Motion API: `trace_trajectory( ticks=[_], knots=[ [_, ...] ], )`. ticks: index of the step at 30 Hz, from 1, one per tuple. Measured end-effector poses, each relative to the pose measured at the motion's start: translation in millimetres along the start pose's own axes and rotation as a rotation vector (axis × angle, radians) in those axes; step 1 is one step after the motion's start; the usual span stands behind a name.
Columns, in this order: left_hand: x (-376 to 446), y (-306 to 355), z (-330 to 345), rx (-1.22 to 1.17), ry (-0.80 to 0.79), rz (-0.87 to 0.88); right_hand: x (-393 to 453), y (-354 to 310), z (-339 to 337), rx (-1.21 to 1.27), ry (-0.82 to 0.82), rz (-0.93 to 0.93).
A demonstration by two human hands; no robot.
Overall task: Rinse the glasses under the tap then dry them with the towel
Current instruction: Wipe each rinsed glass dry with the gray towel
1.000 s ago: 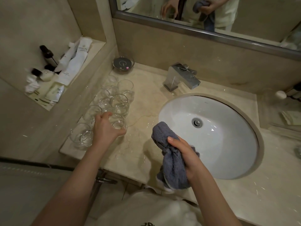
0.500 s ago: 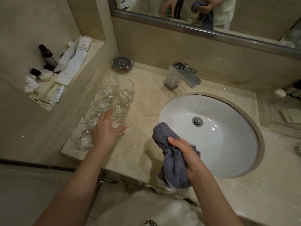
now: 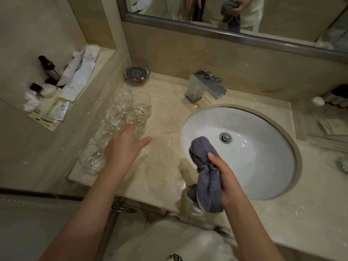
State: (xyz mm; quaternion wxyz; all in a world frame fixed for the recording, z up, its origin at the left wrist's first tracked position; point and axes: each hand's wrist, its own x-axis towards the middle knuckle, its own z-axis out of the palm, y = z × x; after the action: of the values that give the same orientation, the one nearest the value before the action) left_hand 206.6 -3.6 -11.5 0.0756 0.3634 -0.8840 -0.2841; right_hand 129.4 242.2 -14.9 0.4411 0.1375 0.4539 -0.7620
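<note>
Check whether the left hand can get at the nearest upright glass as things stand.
Probably yes. The left hand is open with its fingers spread beside the glass, its fingertips at the glass's near side, and nothing lies between them. The other glasses crowd only the glass's left and far sides. The right hand holds the towel.

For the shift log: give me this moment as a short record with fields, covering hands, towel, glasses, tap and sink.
left hand: left hand open, fingers spread, over the glasses; holds none that I can see
right hand: right hand grips the towel
towel: grey, bunched, hanging over the front edge of the sink
glasses: clear, clustered upright on the counter left of the sink
tap: tap behind the sink; no water seen running
counter: wet patches near the glasses
</note>
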Motion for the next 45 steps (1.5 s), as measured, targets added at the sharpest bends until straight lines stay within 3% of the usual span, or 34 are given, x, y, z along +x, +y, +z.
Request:
trace_trajectory(
  ticks=[6, 14, 23, 28, 38, 45],
  knots=[
    [-6, 70, 39, -0.383, -0.261, 0.084, -12, -12, -40, 0.190, 0.097, -0.099],
    [-39, 182, 116, -0.397, -0.569, 0.257, -67, -40, -116, 0.404, 0.264, -0.252],
    [-92, 316, 222, -0.390, -0.835, 0.402, -101, -67, -204, 0.466, 0.448, -0.305],
    [-107, 372, 278, -0.357, -0.905, 0.419, -115, -83, -255, 0.516, 0.490, -0.319],
    [-94, 463, 368, -0.267, -0.870, 0.476, -108, -103, -312, 0.502, 0.465, -0.296],
    [-101, 483, 407, -0.294, -0.862, 0.476, -107, -110, -330, 0.470, 0.485, -0.279]
  ],
)
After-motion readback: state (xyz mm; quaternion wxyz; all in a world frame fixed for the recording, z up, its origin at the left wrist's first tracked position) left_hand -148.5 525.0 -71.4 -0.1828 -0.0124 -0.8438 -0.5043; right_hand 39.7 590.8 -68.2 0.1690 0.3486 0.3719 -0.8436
